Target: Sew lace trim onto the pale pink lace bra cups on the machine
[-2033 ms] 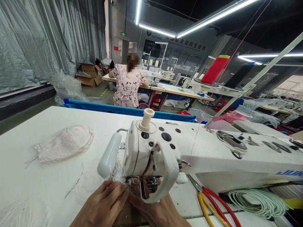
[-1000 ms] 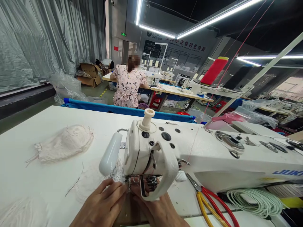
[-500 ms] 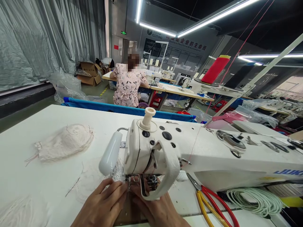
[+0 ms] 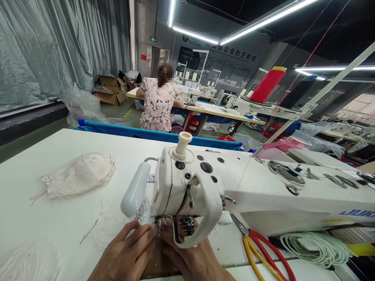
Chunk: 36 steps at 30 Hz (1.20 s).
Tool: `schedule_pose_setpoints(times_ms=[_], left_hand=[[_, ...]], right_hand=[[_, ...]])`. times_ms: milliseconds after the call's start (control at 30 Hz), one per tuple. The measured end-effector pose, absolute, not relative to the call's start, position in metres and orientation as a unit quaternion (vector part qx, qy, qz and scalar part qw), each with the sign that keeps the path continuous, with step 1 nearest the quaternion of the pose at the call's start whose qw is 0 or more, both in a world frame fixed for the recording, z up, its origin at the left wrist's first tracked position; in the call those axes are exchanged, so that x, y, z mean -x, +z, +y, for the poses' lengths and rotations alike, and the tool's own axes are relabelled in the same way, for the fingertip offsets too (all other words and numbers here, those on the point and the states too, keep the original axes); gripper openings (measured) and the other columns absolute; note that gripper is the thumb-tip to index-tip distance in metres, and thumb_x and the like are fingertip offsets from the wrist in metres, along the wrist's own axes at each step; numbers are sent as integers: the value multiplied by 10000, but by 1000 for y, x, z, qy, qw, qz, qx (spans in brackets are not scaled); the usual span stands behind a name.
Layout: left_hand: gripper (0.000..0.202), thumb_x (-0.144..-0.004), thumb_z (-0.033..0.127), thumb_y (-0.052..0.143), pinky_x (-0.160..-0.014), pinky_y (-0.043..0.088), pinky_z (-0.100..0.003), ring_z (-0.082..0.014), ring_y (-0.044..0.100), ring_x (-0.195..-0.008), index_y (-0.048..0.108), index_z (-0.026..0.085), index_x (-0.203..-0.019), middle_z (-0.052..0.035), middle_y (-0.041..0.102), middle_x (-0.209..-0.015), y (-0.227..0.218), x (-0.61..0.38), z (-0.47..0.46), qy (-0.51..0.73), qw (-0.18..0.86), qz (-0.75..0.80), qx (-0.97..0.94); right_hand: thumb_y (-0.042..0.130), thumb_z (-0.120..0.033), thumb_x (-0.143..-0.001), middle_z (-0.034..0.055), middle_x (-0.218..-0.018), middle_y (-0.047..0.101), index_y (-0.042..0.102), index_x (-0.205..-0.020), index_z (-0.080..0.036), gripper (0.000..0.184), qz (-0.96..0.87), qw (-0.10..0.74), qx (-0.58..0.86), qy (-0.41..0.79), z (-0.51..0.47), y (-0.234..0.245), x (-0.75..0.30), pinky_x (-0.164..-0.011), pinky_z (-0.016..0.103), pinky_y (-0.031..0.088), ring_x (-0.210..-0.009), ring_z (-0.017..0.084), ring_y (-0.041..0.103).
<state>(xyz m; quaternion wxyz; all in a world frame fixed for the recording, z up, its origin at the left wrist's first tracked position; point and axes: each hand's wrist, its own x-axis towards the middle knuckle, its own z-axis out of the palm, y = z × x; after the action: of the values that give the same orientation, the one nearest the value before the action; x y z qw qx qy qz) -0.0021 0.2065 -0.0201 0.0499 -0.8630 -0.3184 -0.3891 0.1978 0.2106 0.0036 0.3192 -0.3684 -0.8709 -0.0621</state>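
Observation:
A white sewing machine (image 4: 234, 191) stretches across the white table (image 4: 58, 148). My left hand (image 4: 127, 253) lies flat just left of the needle, fingers stretched out and pressing a white netted fabric piece (image 4: 145, 212) under the presser foot (image 4: 172, 223). My right hand (image 4: 196, 261) rests below the machine head, its fingertips hidden behind the head. A brown strip shows between my hands.
A pile of white netted pieces (image 4: 82, 175) lies at the left. Red and yellow handled scissors (image 4: 260, 253) and a coil of white cord (image 4: 319, 249) sit at the right. A red thread cone (image 4: 266, 86) stands behind. A person in a floral top (image 4: 158, 103) sits at another table.
Almost nothing differs. My hands stay at the needle, and the view shifted slightly.

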Motion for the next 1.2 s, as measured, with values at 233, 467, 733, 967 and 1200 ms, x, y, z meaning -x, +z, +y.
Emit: schedule_pose_setpoints(times_ms=[233, 467, 733, 967, 1200], left_hand=[[381, -1000, 155, 293, -945, 341, -304, -138, 593, -886, 658, 186, -896, 3, 695, -911, -19, 1, 207, -392, 63, -315, 862], [381, -1006, 165, 283, -953, 344, -296, -133, 596, -906, 660, 186, -954, -4, 698, -924, -18, 2, 209, -386, 70, -311, 866], [378, -1002, 155, 297, -952, 350, -305, -138, 600, -899, 669, 162, -937, -21, 703, -939, -20, 1, 208, -392, 80, -309, 863], [397, -1001, 149, 273, -962, 339, -305, -142, 589, -899, 665, 163, -942, -10, 696, -916, -17, 2, 209, -396, 84, -297, 865], [426, -1004, 144, 246, -951, 348, -309, -139, 590, -888, 666, 172, -943, -13, 696, -921, -18, 1, 209, -404, 97, -299, 859]], right_hand=[[357, -331, -974, 20, -866, 700, 678, -942, -253, 332, -856, 362, 359, -88, 214, 2, -193, -719, 308, 489, -784, 176, 638], [448, -323, -938, 17, -866, 691, 696, -900, -280, 254, -862, 337, 370, -80, 211, -5, -197, -790, 306, 483, -826, 175, 630], [480, -335, -917, 13, -868, 687, 686, -739, -261, 281, -856, 370, 350, -90, 214, -5, -197, -803, 286, 470, -746, 150, 610], [380, -357, -961, 11, -847, 694, 666, -1022, -305, 297, -849, 392, 344, -90, 216, -12, -196, -764, 301, 467, -801, 178, 628], [353, -369, -972, 17, -839, 691, 663, -987, -283, 322, -849, 383, 351, -92, 216, -8, -195, -742, 305, 470, -786, 178, 631]])
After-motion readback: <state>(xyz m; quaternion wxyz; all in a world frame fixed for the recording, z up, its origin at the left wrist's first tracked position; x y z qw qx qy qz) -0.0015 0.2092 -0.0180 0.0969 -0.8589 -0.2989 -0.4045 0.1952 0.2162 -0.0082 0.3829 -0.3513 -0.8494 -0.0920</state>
